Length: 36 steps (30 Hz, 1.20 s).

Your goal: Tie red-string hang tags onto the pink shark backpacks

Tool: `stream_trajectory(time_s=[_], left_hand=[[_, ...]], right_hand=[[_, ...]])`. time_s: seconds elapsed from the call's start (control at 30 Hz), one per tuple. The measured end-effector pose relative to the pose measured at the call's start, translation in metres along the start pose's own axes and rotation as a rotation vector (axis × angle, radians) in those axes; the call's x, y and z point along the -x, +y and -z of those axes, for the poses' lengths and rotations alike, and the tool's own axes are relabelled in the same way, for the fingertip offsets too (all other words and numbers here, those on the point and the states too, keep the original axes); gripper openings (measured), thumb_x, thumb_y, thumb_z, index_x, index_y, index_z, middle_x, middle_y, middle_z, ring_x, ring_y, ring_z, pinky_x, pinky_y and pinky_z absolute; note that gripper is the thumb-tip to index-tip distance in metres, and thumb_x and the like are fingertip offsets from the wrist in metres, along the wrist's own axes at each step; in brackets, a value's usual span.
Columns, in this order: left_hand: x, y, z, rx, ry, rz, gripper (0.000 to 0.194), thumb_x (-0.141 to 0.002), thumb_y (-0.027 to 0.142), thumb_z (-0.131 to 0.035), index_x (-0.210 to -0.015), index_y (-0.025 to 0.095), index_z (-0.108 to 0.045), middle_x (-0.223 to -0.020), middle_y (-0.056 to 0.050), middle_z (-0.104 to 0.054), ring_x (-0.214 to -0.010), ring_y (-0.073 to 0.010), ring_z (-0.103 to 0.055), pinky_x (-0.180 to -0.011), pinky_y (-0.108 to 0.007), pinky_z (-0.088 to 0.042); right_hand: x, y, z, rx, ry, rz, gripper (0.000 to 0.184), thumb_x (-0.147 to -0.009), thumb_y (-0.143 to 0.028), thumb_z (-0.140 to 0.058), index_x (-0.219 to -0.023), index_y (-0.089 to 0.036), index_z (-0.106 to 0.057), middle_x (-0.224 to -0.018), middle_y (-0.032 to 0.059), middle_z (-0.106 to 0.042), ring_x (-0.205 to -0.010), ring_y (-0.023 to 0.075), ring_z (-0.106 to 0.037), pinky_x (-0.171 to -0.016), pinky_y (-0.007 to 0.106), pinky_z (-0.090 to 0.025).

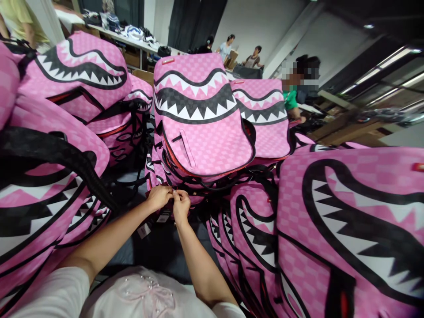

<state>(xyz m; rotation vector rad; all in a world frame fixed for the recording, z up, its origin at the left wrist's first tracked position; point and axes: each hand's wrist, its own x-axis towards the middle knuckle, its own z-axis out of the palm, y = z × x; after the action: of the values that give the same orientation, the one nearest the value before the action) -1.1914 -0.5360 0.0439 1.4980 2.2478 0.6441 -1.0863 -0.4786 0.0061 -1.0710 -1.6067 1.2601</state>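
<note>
A pink checkered backpack (205, 141) with a black-and-white shark-mouth print lies on a pile of similar bags in front of me. At the pile's near lower edge, my left hand (160, 197) and my right hand (181, 204) meet, fingertips pinched close together. Whatever small dark thing sits between them is too small to make out. Just below my hands hang a white tag (143, 230) and another pale label (163, 218).
More pink backpacks crowd both sides: a large one (357, 212) at right, a row (253, 225) beside it, others (82, 66) at left. Behind stands a long table (132, 40) with goods. Several people are in the background, one in a green top (290, 100).
</note>
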Motion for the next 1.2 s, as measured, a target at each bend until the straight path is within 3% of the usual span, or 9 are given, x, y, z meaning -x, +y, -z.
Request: stream_trajectory(time_s=[0.13, 0.4, 0.63, 0.8, 0.97, 1.1, 1.2], left_hand=[[-0.002, 0.002, -0.002, -0.036, 0.037, 0.056, 0.018, -0.086, 0.030, -0.053, -0.097, 0.021, -0.064, -0.090, -0.005, -0.073, -0.086, -0.0221, -0.068, -0.068, -0.028, -0.045], [0.000, 0.009, -0.006, -0.073, 0.038, 0.040, 0.026, -0.091, 0.024, -0.043, -0.093, 0.019, -0.069, -0.098, -0.009, -0.073, -0.095, -0.0224, -0.068, -0.077, -0.030, -0.047], [0.002, 0.003, -0.005, 0.175, 0.015, -0.023, 0.024, -0.087, 0.017, -0.046, -0.087, 0.018, -0.071, -0.091, -0.006, -0.074, -0.084, -0.0175, -0.067, -0.073, -0.025, -0.045], [0.001, 0.006, -0.005, 0.121, 0.130, 0.137, 0.017, -0.083, 0.022, -0.053, -0.094, 0.018, -0.066, -0.088, -0.005, -0.073, -0.083, -0.0192, -0.067, -0.067, -0.025, -0.042], [0.002, 0.008, -0.002, 0.120, 0.037, -0.001, 0.023, -0.088, 0.019, -0.043, -0.093, 0.019, -0.065, -0.094, -0.006, -0.074, -0.088, -0.0180, -0.067, -0.071, -0.024, -0.042], [-0.002, 0.008, -0.002, -0.008, 0.115, 0.119, 0.019, -0.086, 0.027, -0.048, -0.092, 0.018, -0.065, -0.088, -0.007, -0.073, -0.084, -0.0217, -0.067, -0.066, -0.026, -0.041], [-0.002, 0.007, -0.003, 0.025, 0.062, 0.048, 0.022, -0.088, 0.025, -0.045, -0.097, 0.019, -0.064, -0.092, -0.007, -0.073, -0.086, -0.0195, -0.067, -0.069, -0.025, -0.043]], right_hand=[[0.000, -0.001, 0.003, -0.005, -0.008, 0.005, 0.021, -0.076, -0.038, -0.056, -0.075, -0.018, -0.060, -0.082, 0.0039, -0.058, -0.080, 0.0173, -0.055, -0.080, 0.031, -0.045], [-0.005, 0.001, 0.002, 0.052, 0.007, 0.054, 0.022, -0.078, -0.039, -0.056, -0.074, -0.017, -0.060, -0.081, 0.0039, -0.058, -0.079, 0.0175, -0.054, -0.078, 0.031, -0.043], [-0.007, 0.007, -0.003, 0.002, 0.041, 0.035, 0.023, -0.078, -0.041, -0.058, -0.073, -0.018, -0.060, -0.078, 0.0028, -0.059, -0.077, 0.0181, -0.055, -0.078, 0.033, -0.042], [-0.006, 0.002, -0.004, -0.034, 0.043, 0.003, 0.020, -0.076, -0.038, -0.059, -0.071, -0.018, -0.060, -0.076, 0.0018, -0.059, -0.077, 0.0178, -0.054, -0.079, 0.032, -0.042], [-0.005, -0.002, -0.006, -0.120, 0.043, -0.037, 0.015, -0.073, -0.034, -0.060, -0.070, -0.019, -0.060, -0.075, 0.0005, -0.058, -0.076, 0.0169, -0.055, -0.077, 0.031, -0.043], [-0.007, -0.005, -0.008, -0.139, 0.063, -0.039, 0.012, -0.073, -0.031, -0.060, -0.069, -0.020, -0.060, -0.074, -0.0010, -0.058, -0.073, 0.0154, -0.055, -0.075, 0.029, -0.044], [-0.007, -0.006, -0.008, -0.154, 0.060, -0.063, 0.013, -0.072, -0.032, -0.060, -0.069, -0.020, -0.060, -0.073, -0.0010, -0.057, -0.071, 0.0154, -0.054, -0.073, 0.029, -0.044]])
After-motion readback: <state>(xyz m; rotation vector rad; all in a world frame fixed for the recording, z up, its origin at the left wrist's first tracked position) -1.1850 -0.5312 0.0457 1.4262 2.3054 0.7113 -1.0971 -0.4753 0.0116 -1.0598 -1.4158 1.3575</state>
